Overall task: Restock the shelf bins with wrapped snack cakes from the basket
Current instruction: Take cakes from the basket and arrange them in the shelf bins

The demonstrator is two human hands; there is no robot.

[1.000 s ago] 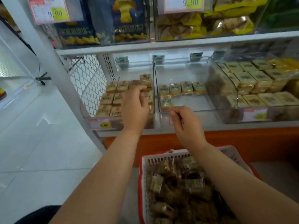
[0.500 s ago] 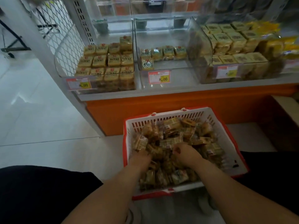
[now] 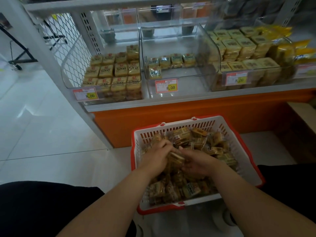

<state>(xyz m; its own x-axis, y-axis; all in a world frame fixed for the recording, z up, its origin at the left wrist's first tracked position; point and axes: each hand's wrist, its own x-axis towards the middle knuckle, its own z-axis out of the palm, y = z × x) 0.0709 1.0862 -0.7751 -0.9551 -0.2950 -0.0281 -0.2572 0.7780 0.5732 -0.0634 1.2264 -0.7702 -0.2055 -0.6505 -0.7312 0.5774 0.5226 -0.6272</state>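
Observation:
A white basket with a red rim (image 3: 242,161) stands on the floor below me, filled with several wrapped snack cakes (image 3: 201,142). Both my hands are down among them. My left hand (image 3: 156,155) and my right hand (image 3: 196,162) meet over one wrapped cake (image 3: 177,157), fingers curled round its ends. Above, the clear left bin (image 3: 68,77) is stacked nearly full. The clear middle bin (image 3: 206,48) holds one short row of cakes at its back and one cake in front.
A third bin (image 3: 256,53) at the right is stacked with wrapped cakes, yellow packs beside it. Price tags reading 8.00 hang on the bin fronts. An orange shelf base (image 3: 188,113) runs behind the basket. White tiled floor (image 3: 42,134) lies left; my dark-clothed knees flank the basket.
My hands left the shelf bins and dropped into the basket. Since half a second ago they have come together and closed round one wrapped cake.

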